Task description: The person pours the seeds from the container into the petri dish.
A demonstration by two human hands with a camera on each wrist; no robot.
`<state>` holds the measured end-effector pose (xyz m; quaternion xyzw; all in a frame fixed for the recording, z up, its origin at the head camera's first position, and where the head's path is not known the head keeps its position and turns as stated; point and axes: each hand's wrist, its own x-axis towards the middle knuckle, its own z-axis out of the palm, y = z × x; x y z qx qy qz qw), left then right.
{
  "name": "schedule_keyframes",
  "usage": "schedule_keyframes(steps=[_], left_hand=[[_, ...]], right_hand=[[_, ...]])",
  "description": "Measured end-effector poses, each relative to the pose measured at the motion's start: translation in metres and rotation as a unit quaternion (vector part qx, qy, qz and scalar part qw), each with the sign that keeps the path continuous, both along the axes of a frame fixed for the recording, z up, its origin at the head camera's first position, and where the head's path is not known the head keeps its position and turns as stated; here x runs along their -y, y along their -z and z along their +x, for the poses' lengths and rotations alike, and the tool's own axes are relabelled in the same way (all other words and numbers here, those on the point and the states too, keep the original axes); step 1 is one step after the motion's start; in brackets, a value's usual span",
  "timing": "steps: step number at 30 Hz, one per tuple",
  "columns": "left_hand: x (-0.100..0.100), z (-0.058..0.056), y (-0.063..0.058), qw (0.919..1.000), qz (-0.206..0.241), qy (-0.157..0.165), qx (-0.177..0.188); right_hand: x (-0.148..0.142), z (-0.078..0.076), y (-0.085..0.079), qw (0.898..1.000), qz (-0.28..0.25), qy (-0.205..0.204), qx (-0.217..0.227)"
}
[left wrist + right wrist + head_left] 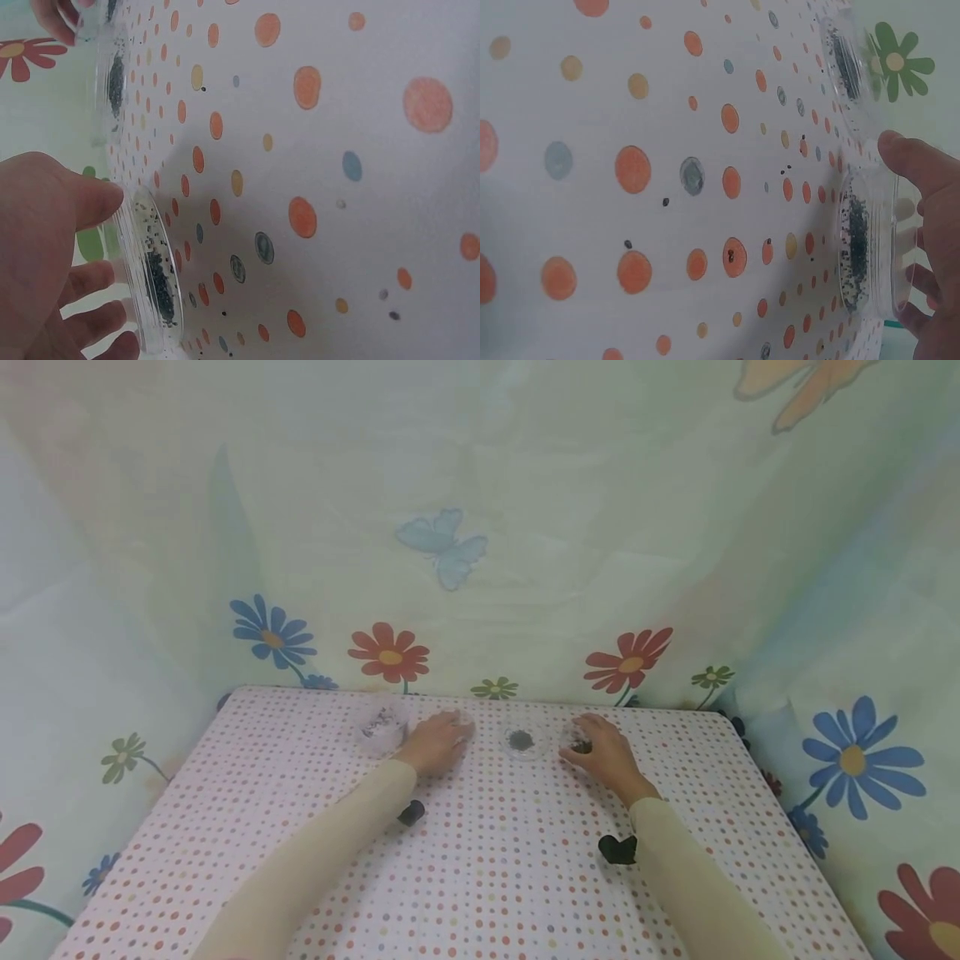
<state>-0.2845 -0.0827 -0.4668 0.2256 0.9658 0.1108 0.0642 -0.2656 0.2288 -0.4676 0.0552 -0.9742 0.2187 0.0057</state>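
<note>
Near the table's far edge, my left hand holds a clear, round petri dish by its rim, thumb on one side and fingers on the other. Small dark grains lie inside that dish. My right hand grips another clear petri dish with dark grains, its thumb and curled fingers spread around the lid. Between the two hands a third petri dish with a dark heap of grains stands untouched. Both held dishes sit flat at the tablecloth, and their lids appear to be on. The hand partly hides each one in the head view.
A clear tub with pale and dark bits stands left of the left hand. Several loose dark grains are scattered on the dotted tablecloth. Behind the table hangs a flowered curtain. Dark items show beside the sleeves.
</note>
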Motion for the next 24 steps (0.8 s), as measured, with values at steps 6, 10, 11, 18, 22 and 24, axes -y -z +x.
schedule_keyframes(steps=[6, 10, 11, 18, 22, 24], left_hand=[[-0.0031, -0.0014, -0.0007, 0.9999, 0.004, 0.011, -0.006], [-0.0028, -0.0004, -0.0026, 1.0000, 0.005, 0.005, 0.000], [-0.0025, -0.0005, -0.0025, 1.0000, 0.005, 0.003, 0.000], [0.0004, -0.0014, 0.0020, 1.0000, 0.002, 0.000, -0.002], [0.0012, -0.0028, 0.0048, 1.0000, -0.003, 0.000, -0.005], [0.0014, -0.0032, 0.0053, 1.0000, -0.005, 0.001, -0.007]], right_hand=[[-0.0001, -0.0038, 0.0016, 1.000, 0.017, 0.006, 0.007], [0.0001, -0.0045, 0.0035, 1.000, 0.015, 0.007, 0.000], [-0.0002, -0.0046, 0.0042, 1.000, 0.015, 0.007, -0.001], [-0.0015, -0.0065, 0.0054, 1.000, 0.012, 0.001, 0.002], [-0.0006, -0.0091, 0.0042, 1.000, 0.012, 0.001, 0.014], [0.0003, -0.0100, 0.0041, 1.000, 0.011, 0.004, 0.021]])
